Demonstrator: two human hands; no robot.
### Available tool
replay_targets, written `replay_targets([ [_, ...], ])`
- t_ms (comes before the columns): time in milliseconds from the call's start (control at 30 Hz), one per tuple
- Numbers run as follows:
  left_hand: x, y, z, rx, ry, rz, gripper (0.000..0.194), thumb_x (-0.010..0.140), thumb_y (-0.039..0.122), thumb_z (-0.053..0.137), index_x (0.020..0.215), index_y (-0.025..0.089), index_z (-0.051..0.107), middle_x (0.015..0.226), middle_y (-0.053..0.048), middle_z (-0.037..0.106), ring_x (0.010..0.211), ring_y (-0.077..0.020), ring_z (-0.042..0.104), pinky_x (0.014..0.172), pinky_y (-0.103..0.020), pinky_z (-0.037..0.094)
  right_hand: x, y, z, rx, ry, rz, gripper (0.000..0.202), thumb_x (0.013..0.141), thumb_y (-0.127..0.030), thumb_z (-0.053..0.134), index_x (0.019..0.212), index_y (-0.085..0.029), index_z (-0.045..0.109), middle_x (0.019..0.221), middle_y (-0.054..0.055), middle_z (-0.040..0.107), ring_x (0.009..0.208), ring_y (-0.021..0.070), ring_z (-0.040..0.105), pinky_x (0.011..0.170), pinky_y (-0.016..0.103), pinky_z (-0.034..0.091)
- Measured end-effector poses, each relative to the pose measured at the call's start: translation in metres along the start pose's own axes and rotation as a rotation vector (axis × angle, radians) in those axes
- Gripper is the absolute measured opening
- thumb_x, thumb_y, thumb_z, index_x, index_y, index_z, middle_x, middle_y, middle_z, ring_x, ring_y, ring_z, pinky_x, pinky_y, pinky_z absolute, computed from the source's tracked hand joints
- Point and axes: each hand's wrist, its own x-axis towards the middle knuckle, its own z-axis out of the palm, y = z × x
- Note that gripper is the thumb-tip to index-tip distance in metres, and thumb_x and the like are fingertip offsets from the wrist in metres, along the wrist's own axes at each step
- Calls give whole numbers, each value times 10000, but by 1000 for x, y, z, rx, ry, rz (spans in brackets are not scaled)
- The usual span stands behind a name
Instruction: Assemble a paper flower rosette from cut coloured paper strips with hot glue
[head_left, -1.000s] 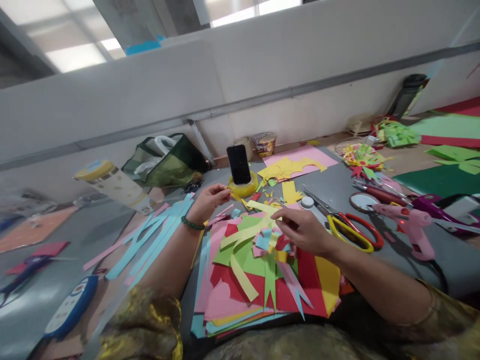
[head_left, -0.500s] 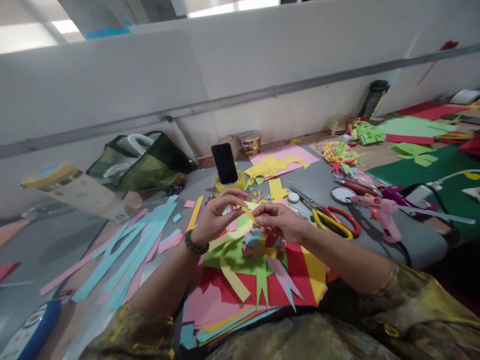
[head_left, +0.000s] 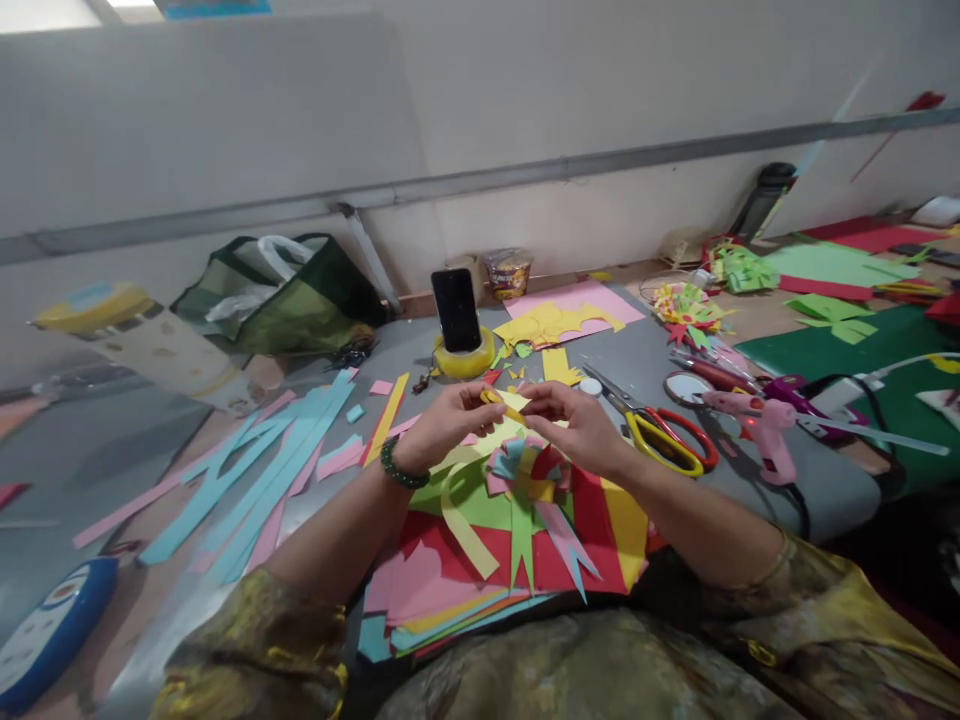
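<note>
A small yellow paper strip [head_left: 513, 411] is stretched between my two hands. My left hand [head_left: 450, 425], with a dark green bead bracelet at the wrist, pinches its left end. The fingers of my right hand [head_left: 574, 425] are closed on the other end. Just below them lies a paper bow [head_left: 529, 470] of blue, pink, red and yellow loops, with notched green and pink-and-blue tails. Beneath it are green paper and a stack of coloured sheets [head_left: 420, 590]. A pale yellow strip [head_left: 465, 525] curls over the stack to the left of the bow.
Scissors [head_left: 660, 440] with yellow and red handles and a pink glue gun [head_left: 761, 425] lie at the right. A phone [head_left: 455, 310] leans upright on a yellow tape roll [head_left: 469, 360]. Blue strips [head_left: 262, 480], a tumbler [head_left: 150, 345] and a green bag [head_left: 285, 295] are on the left.
My hands have shifted slightly, and the yellow strip between them now looks shorter and folded or curled. The bow shows more clearly below. The camera view has tilted down a little.
</note>
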Motion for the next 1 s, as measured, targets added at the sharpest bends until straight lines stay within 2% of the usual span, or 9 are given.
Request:
replay_targets([
  [133, 1, -2, -8, -17, 16, -7, 342, 648, 480, 751, 701, 174, 607, 578, 59, 489, 521, -74, 427, 510, -211, 385, -14, -15, -29, -121, 79, 26, 209, 841, -390, 648, 899, -194, 689, 819, 50, 737, 750, 189, 692, 701, 324, 567],
  [233, 1, -4, -8, -23, 18, -14, 342, 641, 474, 755, 689, 167, 611, 603, 53, 494, 531, -70, 414, 499, -206, 365, -24, -20, -40, -156, 147, 55, 257, 859, -443, 637, 875, -192, 693, 766, 41, 721, 692, 179, 662, 631, 300, 545],
  [300, -1, -4, -6, -26, 18, -16, 351, 639, 483, 759, 696, 164, 623, 623, 43, 510, 554, -77, 425, 501, -206, 356, -26, -18, -37, -176, 136, 48, 254, 863, -437, 631, 894, -192, 691, 813, 51, 733, 711, 177, 668, 636, 296, 548],
  [433, -5, -1, 1, -46, -2, 24, 362, 638, 487, 780, 701, 160, 639, 634, 34, 538, 591, -88, 446, 528, -208, 356, -19, -11, -14, -117, -8, 29, 254, 839, -385, 665, 1013, -199, 670, 984, 81, 753, 821, 191, 714, 671, 297, 583],
  [533, -8, 1, 6, -50, -30, 75, 341, 653, 467, 778, 705, 160, 640, 656, 29, 564, 607, -92, 465, 558, -217, 379, -14, -7, 3, -34, -68, 39, 232, 826, -325, 661, 1029, -213, 649, 868, 45, 754, 757, 182, 727, 618, 279, 585],
  [633, -8, 0, 9, -66, 11, 90, 325, 651, 443, 776, 761, 162, 655, 707, 20, 600, 627, -97, 498, 571, -220, 401, -14, -5, 10, -75, 17, -30, 149, 829, -257, 622, 974, -226, 637, 785, 16, 743, 696, 170, 725, 627, 277, 589],
  [767, -6, -2, 9, -57, 69, 73, 333, 661, 469, 760, 757, 160, 685, 706, 3, 630, 631, -110, 522, 592, -235, 436, -19, -2, 10, -196, 124, -140, 130, 840, -225, 609, 968, -231, 624, 765, 12, 749, 695, 176, 735, 677, 287, 591],
  [867, -6, -4, 9, -37, 84, 74, 323, 668, 457, 756, 785, 158, 722, 726, -10, 666, 651, -119, 541, 615, -241, 455, -21, 0, 10, -259, 135, -188, 130, 852, -221, 604, 980, -224, 627, 776, 19, 751, 718, 180, 739, 687, 281, 581],
  [1000, -7, -7, 12, -32, 85, 111, 314, 699, 465, 743, 742, 159, 693, 708, 0, 643, 647, -113, 535, 619, -237, 468, -19, -3, 12, -269, 101, -171, 79, 854, -236, 600, 913, -218, 649, 771, 15, 733, 675, 153, 701, 628, 252, 547],
])
